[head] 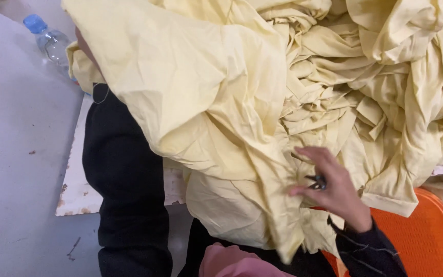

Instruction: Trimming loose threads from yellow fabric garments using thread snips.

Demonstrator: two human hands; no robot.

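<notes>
A large pile of pale yellow cloth (365, 82) fills the upper right, and one sheet of it (196, 87) hangs toward me. My left arm in a black sleeve (124, 174) reaches up under that sheet. Only a sliver of my left hand (82, 45) shows at the cloth's edge, so its fingers are hidden. My right hand (331, 187) rests against a hanging fold of the cloth, fingers partly spread, with small dark thread snips (317, 181) held in its fingers.
A plastic water bottle with a blue cap (48, 40) lies on the grey floor (16, 154) at the upper left. A worn white board (75, 190) sits under the cloth. An orange plastic mesh crate (426, 236) is at the lower right, and pink fabric (232, 261) lies at the bottom.
</notes>
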